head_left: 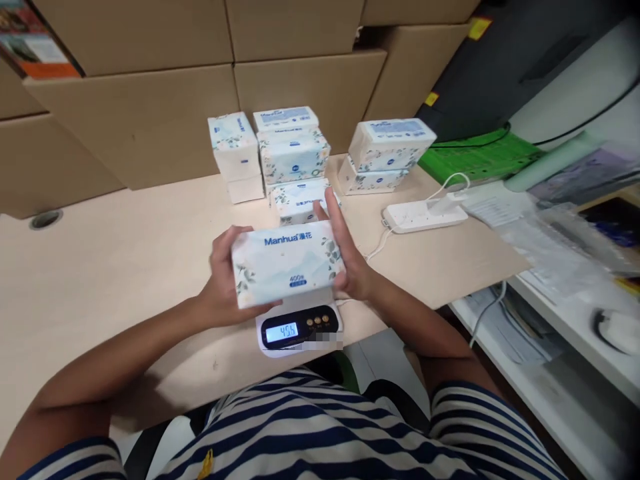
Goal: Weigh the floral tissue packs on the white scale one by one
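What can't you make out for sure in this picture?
All in the head view:
Scale: weighing top mostly hidden by the held pack.
Display: digits blurred.
Scale's lower right front: covered by a pixelated patch.
Rear packs: fine print too small.
Poster, upper left: cut off by the picture's edge.

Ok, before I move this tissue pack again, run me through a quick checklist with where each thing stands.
1. Tissue pack held from both sides, left hand and right hand: ok.
2. Scale display lit: ok.
3. Digits sharp enough to read for certain: not ok, they're blurred.
4. Pack's underside off the scale: cannot tell, the pack hides the contact area.
5. Two-pack stack at right standing: ok.
6. Power strip apart from both hands: ok.
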{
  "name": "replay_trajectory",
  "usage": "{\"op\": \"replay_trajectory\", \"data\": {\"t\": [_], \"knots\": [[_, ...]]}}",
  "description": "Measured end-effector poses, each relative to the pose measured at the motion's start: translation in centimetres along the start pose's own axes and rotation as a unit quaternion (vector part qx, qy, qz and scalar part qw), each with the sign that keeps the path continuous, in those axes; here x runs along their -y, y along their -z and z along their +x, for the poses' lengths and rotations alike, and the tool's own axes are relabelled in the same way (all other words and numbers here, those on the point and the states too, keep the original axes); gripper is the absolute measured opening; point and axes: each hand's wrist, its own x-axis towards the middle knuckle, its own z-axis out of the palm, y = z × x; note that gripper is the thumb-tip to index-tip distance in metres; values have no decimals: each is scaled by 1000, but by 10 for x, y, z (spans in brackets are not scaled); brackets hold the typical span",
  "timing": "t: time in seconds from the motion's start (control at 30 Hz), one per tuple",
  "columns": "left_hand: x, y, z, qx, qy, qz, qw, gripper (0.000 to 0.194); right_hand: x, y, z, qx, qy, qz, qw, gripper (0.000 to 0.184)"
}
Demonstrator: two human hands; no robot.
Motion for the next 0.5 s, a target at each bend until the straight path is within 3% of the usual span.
{"op": "replay_trajectory", "data": {"t": [0.13,0.23,0.3,0.4,0.5], "knots": [[-21,9,38,-43,-63,42,996,134,40,30,25,74,73,-139,985,100],[-16,-7,71,-3,-30,29,999,133,49,54,52,70,53,-139,986,93],[-3,-26,93,18,3,-10,1000,137,38,74,74,63,13,-130,989,94],[21,-50,114,-8,37,-31,999,137,5,115,108,60,-46,-161,984,88],[42,-50,106,-48,46,23,998,126,-24,157,134,66,-103,-285,951,97]]}}
